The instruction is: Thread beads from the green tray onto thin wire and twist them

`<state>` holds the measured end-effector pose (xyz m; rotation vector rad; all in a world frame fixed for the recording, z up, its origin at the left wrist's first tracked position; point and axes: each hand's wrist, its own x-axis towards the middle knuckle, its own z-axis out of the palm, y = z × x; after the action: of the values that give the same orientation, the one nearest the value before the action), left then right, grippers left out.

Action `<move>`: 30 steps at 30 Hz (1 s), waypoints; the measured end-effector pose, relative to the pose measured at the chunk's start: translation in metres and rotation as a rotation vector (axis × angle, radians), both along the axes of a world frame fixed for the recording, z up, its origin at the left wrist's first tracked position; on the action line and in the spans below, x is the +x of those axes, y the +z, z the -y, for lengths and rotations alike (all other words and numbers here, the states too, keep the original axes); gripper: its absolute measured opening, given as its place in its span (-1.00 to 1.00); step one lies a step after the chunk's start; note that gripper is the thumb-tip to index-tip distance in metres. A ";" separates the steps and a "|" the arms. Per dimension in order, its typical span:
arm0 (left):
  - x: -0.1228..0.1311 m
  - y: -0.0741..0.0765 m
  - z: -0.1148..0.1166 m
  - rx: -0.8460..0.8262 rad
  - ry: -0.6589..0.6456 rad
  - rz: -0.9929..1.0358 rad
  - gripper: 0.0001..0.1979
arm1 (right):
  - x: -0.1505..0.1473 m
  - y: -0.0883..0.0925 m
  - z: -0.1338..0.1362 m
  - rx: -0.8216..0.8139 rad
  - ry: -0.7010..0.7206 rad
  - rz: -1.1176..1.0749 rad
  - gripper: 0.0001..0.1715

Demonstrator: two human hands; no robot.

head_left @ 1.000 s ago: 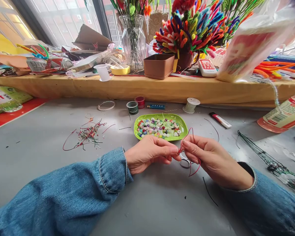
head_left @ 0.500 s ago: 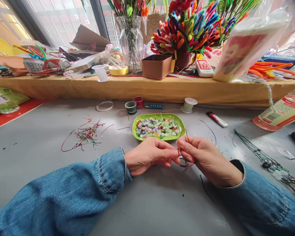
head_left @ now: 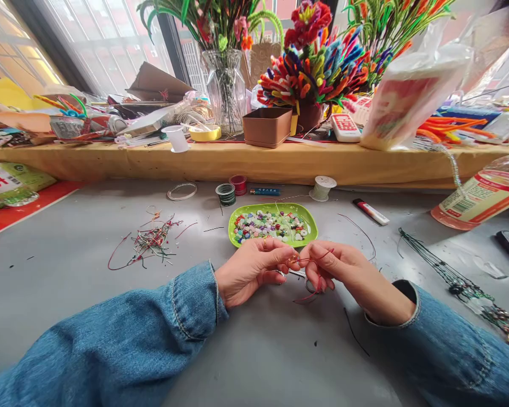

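Note:
My left hand (head_left: 250, 270) and my right hand (head_left: 348, 274) meet just in front of a green tray (head_left: 309, 233) filled with several coloured beads. Both hands pinch a thin red cord (head_left: 318, 265), whose loose end loops down onto the grey table (head_left: 68, 282). Small scissors (head_left: 299, 276) lie on the table under my fingers, partly hidden. Both arms wear blue denim sleeves.
Cord scraps (head_left: 150, 242) lie at the left. Thread spools (head_left: 227, 194) (head_left: 322, 187), a lighter (head_left: 371, 211) and a wire ring (head_left: 182, 191) sit behind the tray. A beaded green string (head_left: 453, 280) lies at the right. The yellow shelf (head_left: 246, 161) holds a glass vase (head_left: 224, 90), a brown box (head_left: 266, 126) and pipe-cleaner flowers (head_left: 314, 62).
My hands have shifted slightly left and lower with the red cord, and the cord's loop now runs more sideways between my fingers. The view has tilted down a little.

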<state>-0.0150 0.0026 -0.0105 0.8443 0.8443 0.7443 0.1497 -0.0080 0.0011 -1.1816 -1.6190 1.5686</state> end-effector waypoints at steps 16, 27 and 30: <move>-0.002 0.002 0.001 0.115 -0.002 -0.053 -0.75 | 0.001 0.004 -0.001 -0.072 -0.022 0.026 -0.79; -0.001 0.002 0.003 0.193 0.032 -0.086 -0.81 | 0.001 0.009 0.004 -0.014 0.085 0.102 -0.73; -0.001 0.003 0.003 0.203 0.024 -0.115 -0.80 | 0.004 0.005 0.002 -0.026 0.100 0.056 -0.72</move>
<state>-0.0163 -0.0001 -0.0079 1.0672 0.8927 0.8180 0.1538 -0.0097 0.0062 -1.1841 -1.7225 1.6360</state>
